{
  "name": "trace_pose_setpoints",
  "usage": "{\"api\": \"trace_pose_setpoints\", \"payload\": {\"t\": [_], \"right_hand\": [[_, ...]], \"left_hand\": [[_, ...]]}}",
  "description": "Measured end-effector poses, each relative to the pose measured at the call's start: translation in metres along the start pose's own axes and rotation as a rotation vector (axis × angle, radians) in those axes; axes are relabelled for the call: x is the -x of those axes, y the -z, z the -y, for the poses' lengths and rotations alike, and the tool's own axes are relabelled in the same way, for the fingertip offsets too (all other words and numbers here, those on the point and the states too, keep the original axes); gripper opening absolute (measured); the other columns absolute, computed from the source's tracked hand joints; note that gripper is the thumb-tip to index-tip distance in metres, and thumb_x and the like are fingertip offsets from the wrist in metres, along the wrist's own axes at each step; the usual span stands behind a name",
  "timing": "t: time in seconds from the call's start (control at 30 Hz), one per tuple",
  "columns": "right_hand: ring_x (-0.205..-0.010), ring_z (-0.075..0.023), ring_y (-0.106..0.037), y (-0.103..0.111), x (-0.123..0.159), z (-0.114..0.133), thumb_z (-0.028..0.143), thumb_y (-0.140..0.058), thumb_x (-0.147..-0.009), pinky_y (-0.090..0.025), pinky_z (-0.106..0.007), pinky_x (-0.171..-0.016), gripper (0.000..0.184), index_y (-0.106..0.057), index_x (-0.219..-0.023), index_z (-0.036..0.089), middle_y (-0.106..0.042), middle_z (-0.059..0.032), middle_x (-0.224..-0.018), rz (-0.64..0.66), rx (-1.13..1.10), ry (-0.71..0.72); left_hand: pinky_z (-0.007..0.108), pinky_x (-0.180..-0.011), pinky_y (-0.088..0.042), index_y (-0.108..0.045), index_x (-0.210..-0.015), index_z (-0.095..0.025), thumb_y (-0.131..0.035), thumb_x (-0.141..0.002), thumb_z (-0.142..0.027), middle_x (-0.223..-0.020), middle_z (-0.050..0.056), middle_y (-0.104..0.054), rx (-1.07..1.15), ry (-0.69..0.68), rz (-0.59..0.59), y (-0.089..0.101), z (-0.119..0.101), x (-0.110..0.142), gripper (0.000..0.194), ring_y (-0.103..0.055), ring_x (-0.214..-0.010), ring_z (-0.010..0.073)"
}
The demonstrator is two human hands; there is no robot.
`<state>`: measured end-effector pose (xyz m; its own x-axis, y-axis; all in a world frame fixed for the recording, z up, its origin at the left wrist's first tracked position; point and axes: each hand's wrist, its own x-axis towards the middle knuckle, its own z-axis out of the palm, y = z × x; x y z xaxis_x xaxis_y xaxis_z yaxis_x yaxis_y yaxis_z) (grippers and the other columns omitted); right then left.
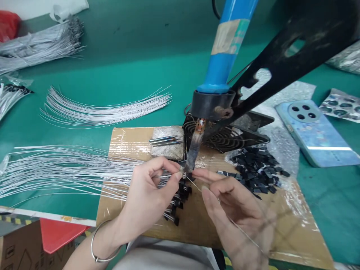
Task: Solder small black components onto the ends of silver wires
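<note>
A soldering iron with a blue handle [216, 67] points down from a black stand, its tip between my hands. My left hand [150, 191] is closed in a pinch right at the tip; the small piece in its fingertips is too hidden to name. Between thumb and fingers, my right hand [239, 210] grips a thin solder wire [244, 233] that runs up to the tip. Its index finger reaches towards the tip. White wires [84, 170] pass behind my left hand, and several with black ends [177, 204] lie below the iron.
A cardboard sheet [118, 140] lies under the work. Behind the tip are a black fan [225, 137] and a pad with metal sticks [165, 141]. Right of them lie black pieces [258, 168] and a blue phone [317, 131]. Another wire bundle [109, 108] lies further back.
</note>
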<state>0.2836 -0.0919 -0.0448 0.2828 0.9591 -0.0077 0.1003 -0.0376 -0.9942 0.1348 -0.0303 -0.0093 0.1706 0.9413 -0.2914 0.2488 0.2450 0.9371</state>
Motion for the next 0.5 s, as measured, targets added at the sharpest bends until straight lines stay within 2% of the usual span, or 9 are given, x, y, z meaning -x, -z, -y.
{"api": "trace_pose_setpoints", "payload": {"t": [0.2, 0.5], "right_hand": [[-0.097, -0.0174, -0.074, -0.0009, -0.0005, 0.0011, 0.017, -0.067, -0.087, -0.055, -0.026, -0.088, 0.02, -0.058, -0.071, 0.025, -0.077, -0.0018, -0.11, -0.019, 0.007, -0.003], [-0.099, -0.0133, -0.073, -0.0013, -0.0002, 0.0033, 0.016, -0.067, -0.087, -0.053, -0.02, -0.089, 0.02, -0.059, -0.072, 0.026, -0.077, 0.0028, -0.112, -0.014, -0.028, -0.018]], "left_hand": [[0.025, -0.064, -0.047, -0.067, -0.075, -0.017, -0.065, -0.083, -0.015, -0.085, 0.003, -0.075, -0.004, -0.01, -0.001, 0.0007, -0.0022, -0.0005, 0.009, -0.064, -0.072, 0.0146], [0.026, -0.063, -0.046, -0.067, -0.076, -0.017, -0.066, -0.084, -0.016, -0.084, 0.003, -0.073, -0.018, -0.004, 0.003, 0.0017, -0.0027, -0.0012, 0.008, -0.066, -0.076, 0.0164]]}}
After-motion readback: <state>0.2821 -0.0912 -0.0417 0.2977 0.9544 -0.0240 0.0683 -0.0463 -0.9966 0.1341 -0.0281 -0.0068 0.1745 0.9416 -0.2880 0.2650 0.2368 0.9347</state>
